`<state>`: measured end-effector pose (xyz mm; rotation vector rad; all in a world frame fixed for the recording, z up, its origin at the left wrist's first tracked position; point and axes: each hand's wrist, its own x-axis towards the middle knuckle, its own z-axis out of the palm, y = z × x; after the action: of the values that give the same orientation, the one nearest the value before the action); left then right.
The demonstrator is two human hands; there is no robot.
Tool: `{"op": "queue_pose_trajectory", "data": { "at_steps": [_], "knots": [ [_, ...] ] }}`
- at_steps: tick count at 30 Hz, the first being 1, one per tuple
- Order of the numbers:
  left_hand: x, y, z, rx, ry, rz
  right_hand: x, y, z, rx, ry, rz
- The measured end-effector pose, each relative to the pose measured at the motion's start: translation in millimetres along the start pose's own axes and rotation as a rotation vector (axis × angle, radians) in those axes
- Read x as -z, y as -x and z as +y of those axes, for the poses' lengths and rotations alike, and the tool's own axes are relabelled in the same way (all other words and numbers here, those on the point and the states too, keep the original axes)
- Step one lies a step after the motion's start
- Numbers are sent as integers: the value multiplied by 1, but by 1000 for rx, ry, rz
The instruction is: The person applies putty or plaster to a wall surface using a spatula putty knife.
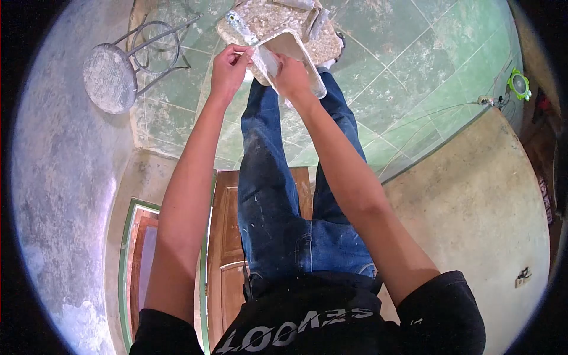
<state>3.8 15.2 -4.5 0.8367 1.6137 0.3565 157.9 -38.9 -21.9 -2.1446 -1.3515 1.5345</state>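
Observation:
A white rectangular tub (pixel 316 89), smeared with pale residue, is tilted between my knees at the front of a crusted stool top. My left hand (pixel 229 70) is closed, with thumb and fingertips pinched at the tub's left rim. Reaching over the tub, my right hand (pixel 292 76) has its fingers curled inside, close to the whitish left wall. I cannot tell what these fingers hold, as the back of the hand covers them. Just beyond the left fingertips lies a printed plastic packet (pixel 238 25).
The crusted stool top (pixel 236 12) bears greyish pieces (pixel 318 23) at its far side. A round metal stool (pixel 109 78) stands at left against the wall. Green floor tiles (pixel 414 47) carry white smears. A cable leads to a power strip (pixel 486 100) near a green fan (pixel 519 84).

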Motion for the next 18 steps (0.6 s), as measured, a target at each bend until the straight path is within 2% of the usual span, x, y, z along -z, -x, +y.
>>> {"op": "queue_pose_trajectory", "data": {
  "at_steps": [2,4,7,12,14,18],
  "knots": [
    [5,-1,-5,9,-60,-64,11,17,-3,17,-68,110],
    [5,-1,-7,4,-45,-60,23,36,-7,20,-129,130],
    [4,0,-9,-7,-30,-55,31,46,-13,31,-128,89],
    [3,2,-4,21,-22,-52,12,-3,-5,-75,-26,-71],
    [4,4,2,55,-28,-57,10,-6,5,-98,9,-39],
    [3,4,1,52,16,-57,37,33,-2,37,-82,118]
  ]
}}
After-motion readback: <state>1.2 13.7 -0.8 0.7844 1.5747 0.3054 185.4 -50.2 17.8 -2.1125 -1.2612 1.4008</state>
